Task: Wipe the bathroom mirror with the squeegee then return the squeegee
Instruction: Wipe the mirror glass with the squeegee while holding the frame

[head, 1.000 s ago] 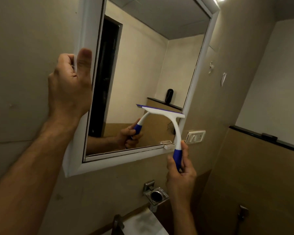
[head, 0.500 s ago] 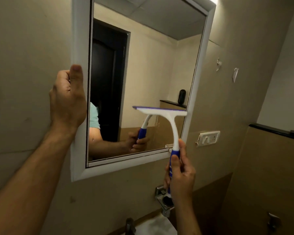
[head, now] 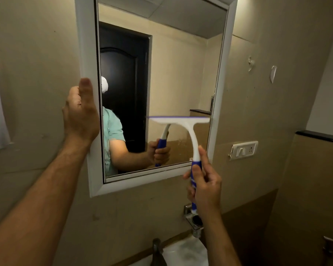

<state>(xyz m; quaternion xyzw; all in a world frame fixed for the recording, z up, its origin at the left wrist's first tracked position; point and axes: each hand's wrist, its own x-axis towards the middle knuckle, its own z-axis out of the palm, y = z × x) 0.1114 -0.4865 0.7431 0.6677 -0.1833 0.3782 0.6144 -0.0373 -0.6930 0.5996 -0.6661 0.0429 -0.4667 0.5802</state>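
Note:
A white-framed bathroom mirror (head: 181,73) hangs on the beige wall. My left hand (head: 81,114) grips its left frame edge, thumb up along the front. My right hand (head: 204,181) holds the blue handle of a white squeegee (head: 190,129), below the mirror's lower right corner. The squeegee's blade lies level against the glass in the lower right part of the mirror. The glass reflects my arm, the squeegee and a dark door.
A wall switch plate (head: 243,150) sits right of the mirror. Below are a chrome holder (head: 194,219), a tap (head: 158,252) and a white basin (head: 184,252). A dark ledge (head: 319,136) runs along the right wall.
The mirror has swung to face me more squarely, with my left hand lower on its frame. The squeegee blade stays in the lower right of the glass.

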